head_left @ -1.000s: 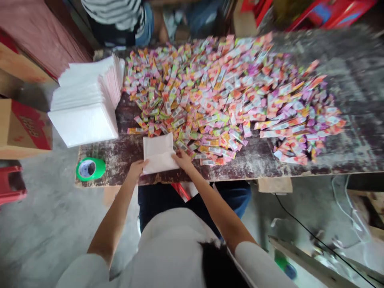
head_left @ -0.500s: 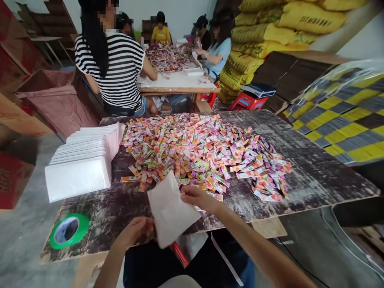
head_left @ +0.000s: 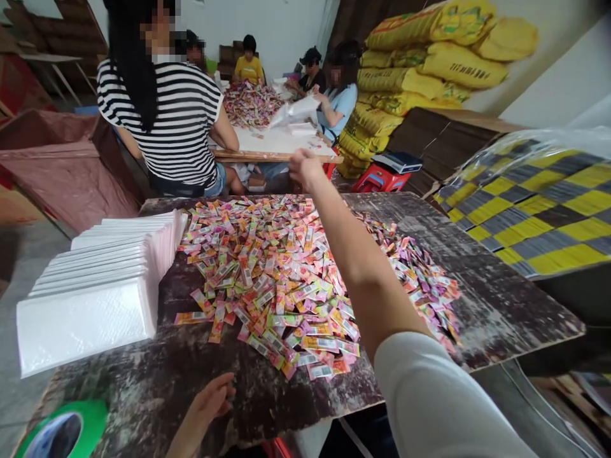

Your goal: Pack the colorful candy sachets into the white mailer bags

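Note:
My right hand [head_left: 303, 167] is stretched out at arm's length above the far edge of a dark worn table [head_left: 501, 299]. Its back faces me and its fingers curl away out of sight. Beyond it a white bag [head_left: 296, 112] hangs in the air over the far table; who holds it is unclear. A wide heap of small colourful sachets [head_left: 267, 273] lies under my arm. Near the table's front edge rests my left hand [head_left: 210, 397], holding nothing, fingers loosely apart. At the left lies a stack of white padded bags [head_left: 95, 286].
A green tape roll [head_left: 62, 432] sits at the front left corner. A person in a striped shirt [head_left: 162, 121] sits with their back to my table; several others work at a farther table. Yellow sacks [head_left: 429, 57], a red stool [head_left: 382, 178] and checkered sheets [head_left: 539, 210] stand right.
The white bag that both hands held at the table edge has left them. My right arm has swung up and forward over the heap. My left hand dropped to the table. The view tilted up.

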`<state>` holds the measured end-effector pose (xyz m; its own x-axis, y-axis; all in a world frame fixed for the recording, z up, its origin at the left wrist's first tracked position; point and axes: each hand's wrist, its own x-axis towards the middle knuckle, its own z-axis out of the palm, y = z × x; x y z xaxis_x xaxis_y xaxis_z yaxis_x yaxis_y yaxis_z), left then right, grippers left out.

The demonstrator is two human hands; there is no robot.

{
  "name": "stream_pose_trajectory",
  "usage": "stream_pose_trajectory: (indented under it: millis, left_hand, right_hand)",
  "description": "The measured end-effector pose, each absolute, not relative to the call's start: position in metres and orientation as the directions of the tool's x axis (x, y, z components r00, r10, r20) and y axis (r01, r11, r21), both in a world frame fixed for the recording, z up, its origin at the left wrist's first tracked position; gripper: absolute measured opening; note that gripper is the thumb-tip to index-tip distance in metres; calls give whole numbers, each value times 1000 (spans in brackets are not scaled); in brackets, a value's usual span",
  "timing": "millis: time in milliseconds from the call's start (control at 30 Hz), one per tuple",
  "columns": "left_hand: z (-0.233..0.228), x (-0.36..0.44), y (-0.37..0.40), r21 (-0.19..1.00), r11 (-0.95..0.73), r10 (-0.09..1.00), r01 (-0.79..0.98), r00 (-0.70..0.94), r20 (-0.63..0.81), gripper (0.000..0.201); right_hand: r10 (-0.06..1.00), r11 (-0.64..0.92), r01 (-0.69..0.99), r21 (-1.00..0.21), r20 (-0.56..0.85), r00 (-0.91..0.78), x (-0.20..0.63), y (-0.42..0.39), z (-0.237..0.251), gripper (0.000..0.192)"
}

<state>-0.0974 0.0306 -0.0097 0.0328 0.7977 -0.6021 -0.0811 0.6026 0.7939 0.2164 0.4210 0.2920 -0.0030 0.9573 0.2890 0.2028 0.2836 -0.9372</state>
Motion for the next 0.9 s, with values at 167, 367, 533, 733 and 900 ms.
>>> stream_pose_trajectory:
  millis: [167, 367, 533, 733, 900]
  left_hand:
    - [2, -102, 43, 787, 617, 787, 16, 18, -617, 53]
    - [13, -102, 99, 879, 390, 920, 276, -80, -383, 56]
    - [16, -73, 178, 623, 242, 969, 744, -217, -117, 33]
    - [-2, -48, 201, 444, 394, 919, 804, -339, -202, 32]
    - [-17, -65, 174, 536, 323, 943, 780, -312, -115, 29]
  right_hand:
    - [933, 3, 117, -993, -40, -358, 192, 347, 173, 35]
    - [972, -155, 315, -936, -201, -119, 262, 227, 62, 31]
    - [955, -286, 652, -702, -266, 133, 265, 200, 30, 16]
    - [944, -286, 821, -494, -293, 153, 192, 194, -2, 36]
    - [950, -271, 793, -545, -282, 132, 189, 183, -27, 28]
